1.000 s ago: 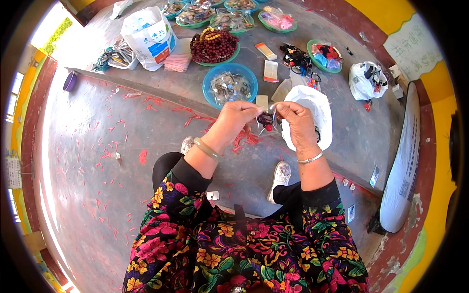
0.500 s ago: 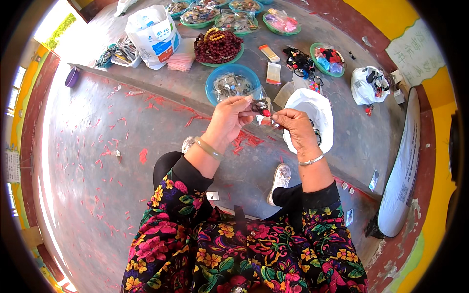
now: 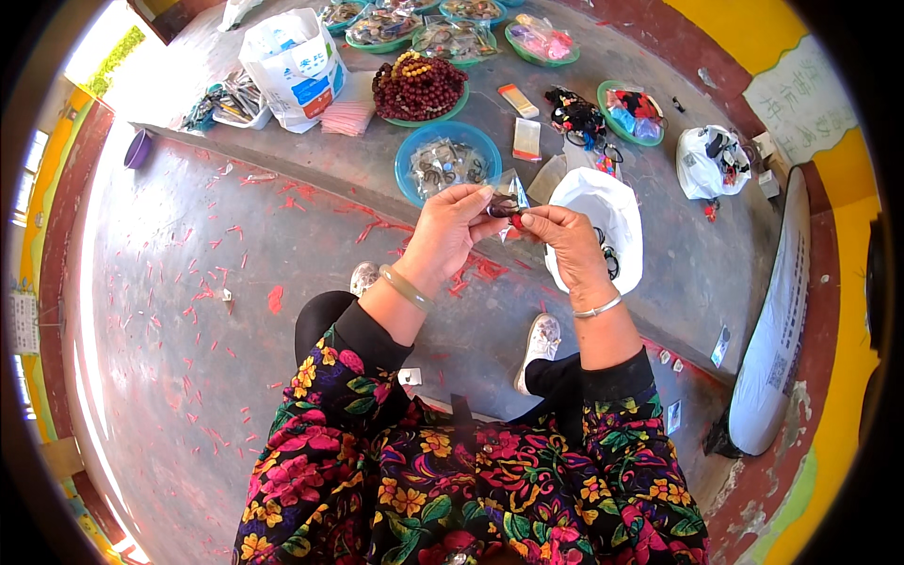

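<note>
Between my hands is a dark, coiled cord bracelet (image 3: 504, 207) with a red part at its lower end. My left hand (image 3: 446, 234) pinches its left side between thumb and fingers. Closed near the red part, my right hand (image 3: 571, 247) grips the other side. A clear plastic bag (image 3: 514, 188) shows around or behind the bracelet; how they overlap is too small to tell. Just beyond my left hand stands a blue basin (image 3: 403, 168) with small bagged pieces in it. A white plastic bag (image 3: 623, 212), gaping and with dark cords inside, stands beside my right hand.
A green tray of dark red bead strings (image 3: 419, 89), a pink stack (image 3: 347, 119) and a large white bag (image 3: 297, 75) lie beyond. Several green trays (image 3: 541, 58) line the back. Another white bag (image 3: 702, 169) stands right. Red scraps (image 3: 275, 299) litter the floor.
The bracelet has turned slightly and my fingers have shifted on it. My right hand has moved a little left and up, closer to my left. The clear bag now stands more upright.
</note>
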A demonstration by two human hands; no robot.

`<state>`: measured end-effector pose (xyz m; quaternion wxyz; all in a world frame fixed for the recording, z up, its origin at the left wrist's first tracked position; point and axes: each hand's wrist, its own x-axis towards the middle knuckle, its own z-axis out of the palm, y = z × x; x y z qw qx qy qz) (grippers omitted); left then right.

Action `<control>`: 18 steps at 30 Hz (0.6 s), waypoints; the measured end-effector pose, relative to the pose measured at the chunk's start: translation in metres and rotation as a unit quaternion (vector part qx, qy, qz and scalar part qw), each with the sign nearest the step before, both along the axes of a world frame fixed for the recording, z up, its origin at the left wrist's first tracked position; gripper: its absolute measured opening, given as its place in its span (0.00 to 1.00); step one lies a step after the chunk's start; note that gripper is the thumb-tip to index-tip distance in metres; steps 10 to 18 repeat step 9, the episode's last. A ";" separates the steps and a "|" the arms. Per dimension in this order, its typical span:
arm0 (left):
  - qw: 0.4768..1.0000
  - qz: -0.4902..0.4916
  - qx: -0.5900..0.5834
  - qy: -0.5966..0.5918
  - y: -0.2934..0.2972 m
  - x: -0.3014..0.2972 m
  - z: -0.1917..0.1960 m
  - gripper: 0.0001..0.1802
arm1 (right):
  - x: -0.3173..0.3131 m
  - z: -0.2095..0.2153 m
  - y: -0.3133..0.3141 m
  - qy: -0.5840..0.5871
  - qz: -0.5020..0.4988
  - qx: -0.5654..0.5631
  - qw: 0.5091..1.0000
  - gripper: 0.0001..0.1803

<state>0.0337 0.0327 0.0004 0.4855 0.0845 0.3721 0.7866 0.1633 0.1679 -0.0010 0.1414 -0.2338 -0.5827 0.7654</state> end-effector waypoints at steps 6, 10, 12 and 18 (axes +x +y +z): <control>0.999 0.010 0.018 -0.031 0.001 0.003 -0.002 0.07 | -0.002 -0.002 -0.003 0.014 -0.046 0.029 0.998 0.11; 0.998 0.026 0.019 -0.046 0.003 0.005 -0.006 0.08 | -0.005 0.000 -0.008 0.021 -0.073 0.023 0.997 0.11; 0.998 0.026 0.019 -0.046 0.003 0.005 -0.006 0.08 | -0.005 0.000 -0.008 0.021 -0.073 0.023 0.997 0.11; 0.998 0.026 0.019 -0.046 0.003 0.005 -0.006 0.08 | -0.005 0.000 -0.008 0.021 -0.073 0.023 0.997 0.11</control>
